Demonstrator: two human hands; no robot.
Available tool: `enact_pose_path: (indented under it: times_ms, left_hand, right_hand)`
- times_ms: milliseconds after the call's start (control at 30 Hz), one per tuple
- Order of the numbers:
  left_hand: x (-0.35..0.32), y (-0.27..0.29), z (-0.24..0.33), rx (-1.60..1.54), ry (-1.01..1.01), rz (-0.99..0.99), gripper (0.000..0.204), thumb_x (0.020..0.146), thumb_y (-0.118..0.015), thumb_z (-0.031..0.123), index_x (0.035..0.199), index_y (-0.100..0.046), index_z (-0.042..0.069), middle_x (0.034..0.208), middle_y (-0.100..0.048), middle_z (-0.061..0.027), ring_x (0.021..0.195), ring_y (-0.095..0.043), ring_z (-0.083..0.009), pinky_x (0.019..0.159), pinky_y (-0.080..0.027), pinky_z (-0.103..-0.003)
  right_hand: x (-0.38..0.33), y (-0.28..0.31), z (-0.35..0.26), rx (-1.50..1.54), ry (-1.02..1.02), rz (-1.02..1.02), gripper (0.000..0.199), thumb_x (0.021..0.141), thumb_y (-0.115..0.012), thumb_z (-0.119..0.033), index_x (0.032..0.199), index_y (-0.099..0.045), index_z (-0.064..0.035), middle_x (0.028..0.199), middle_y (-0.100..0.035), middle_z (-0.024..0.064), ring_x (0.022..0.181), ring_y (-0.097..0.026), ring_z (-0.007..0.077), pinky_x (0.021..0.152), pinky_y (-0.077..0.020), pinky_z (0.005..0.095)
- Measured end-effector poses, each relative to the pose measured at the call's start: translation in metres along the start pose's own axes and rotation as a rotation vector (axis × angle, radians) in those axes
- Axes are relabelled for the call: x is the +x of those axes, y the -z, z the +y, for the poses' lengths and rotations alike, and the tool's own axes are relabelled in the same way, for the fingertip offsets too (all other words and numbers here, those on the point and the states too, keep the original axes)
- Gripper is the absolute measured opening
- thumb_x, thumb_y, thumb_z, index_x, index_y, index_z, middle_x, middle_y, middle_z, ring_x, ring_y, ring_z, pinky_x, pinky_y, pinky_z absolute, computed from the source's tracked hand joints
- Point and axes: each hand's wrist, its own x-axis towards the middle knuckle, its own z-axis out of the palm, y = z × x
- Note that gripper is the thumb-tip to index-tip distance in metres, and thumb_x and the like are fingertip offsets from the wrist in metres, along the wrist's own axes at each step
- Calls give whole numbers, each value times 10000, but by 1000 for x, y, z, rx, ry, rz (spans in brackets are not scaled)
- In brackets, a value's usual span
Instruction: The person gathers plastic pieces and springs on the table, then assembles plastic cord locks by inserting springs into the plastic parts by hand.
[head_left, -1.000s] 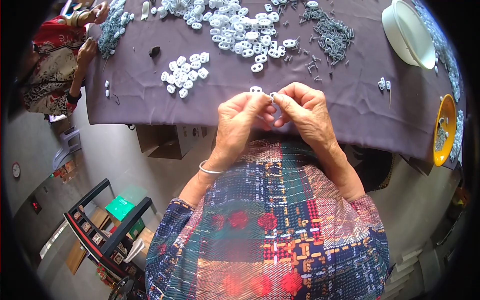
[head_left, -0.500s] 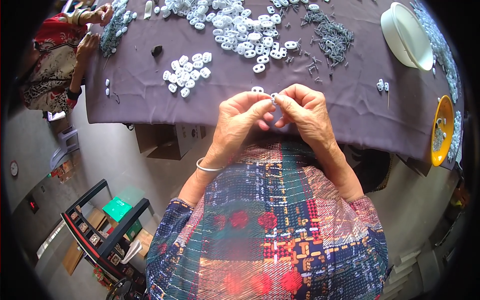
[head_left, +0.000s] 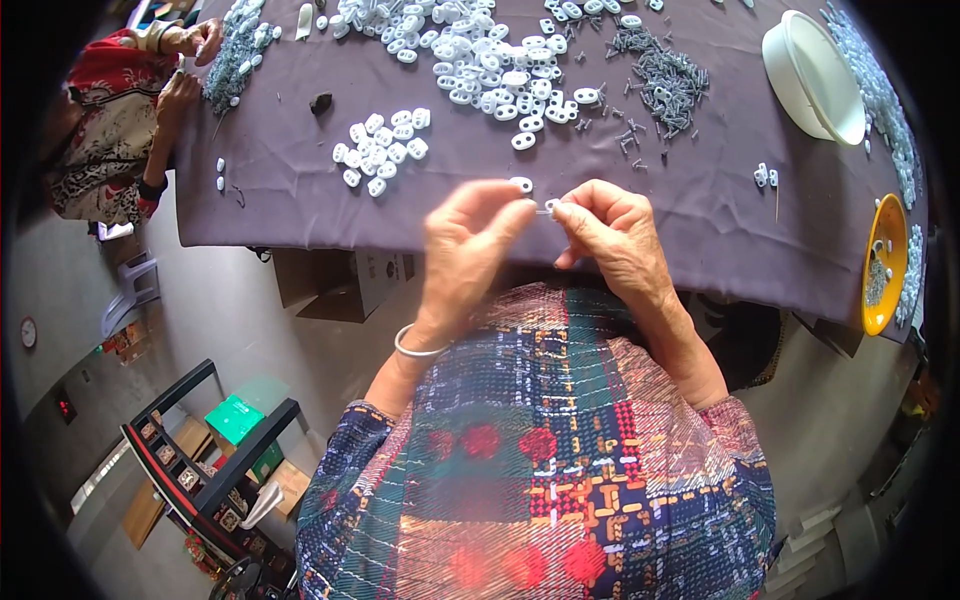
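Over the near part of the table, my right hand (head_left: 610, 235) pinches a small white oval plastic piece (head_left: 552, 204) between thumb and forefinger. A thin grey pin, likely a screw (head_left: 542, 212), shows at the left side of that piece. Smeared by motion, my left hand (head_left: 468, 245) is just left of it, its thumb tip near the pin; whether it grips anything is unclear. Just beyond the hands lies a loose white two-hole piece (head_left: 521, 185). Farther off are a small group of white pieces (head_left: 380, 150), a large white heap (head_left: 490, 70) and a pile of grey screws (head_left: 668, 85).
At the right of the purple-brown tablecloth (head_left: 300, 215) stand a white tub (head_left: 800, 80) and a tilted yellow bowl (head_left: 885, 265). Two white pieces and a thin stick (head_left: 776, 200) lie nearer. At the far left, another person's hands (head_left: 190, 60) work beside a grey-white pile (head_left: 235, 60).
My left hand has drawn slightly left from my right hand and is blurred now. The thin pin shows between them. My right hand still pinches the white piece.
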Motion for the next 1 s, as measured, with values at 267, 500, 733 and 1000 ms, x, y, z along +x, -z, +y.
enact_pose_path:
  times_ms: [267,500,733,1000]
  left_hand:
    - [30,24,-14,688,-582,150,190,702,-717,88,884,-662,80,788,-581,-55,754,-534,-223,682,-451,-322]
    - [36,12,-20,755,-637,33,146,682,-737,71,804,-657,67,743,-578,-39,621,-548,-149,533,-451,-272]
    - [28,8,-25,751,-655,119,151,701,-718,44,829,-639,53,715,-585,-38,544,-523,-136,505,-447,-249]
    - [23,14,-21,814,-677,53,131,712,-717,76,813,-634,62,724,-606,-40,534,-565,-140,505,-459,-249]
  right_hand:
    - [1,10,-3,46,134,129,145,838,-632,-130,824,-600,10,618,-515,-18,508,-480,38,454,-497,217]
    - [-3,9,-3,35,115,129,149,839,-633,-133,829,-595,10,614,-504,-22,505,-462,35,457,-486,215]
    - [-4,8,-2,47,130,122,144,846,-625,-129,833,-593,10,627,-510,-19,509,-460,32,463,-488,215]
    - [-4,7,-1,35,146,127,140,848,-626,-130,842,-596,7,647,-525,-18,516,-459,28,466,-490,216]
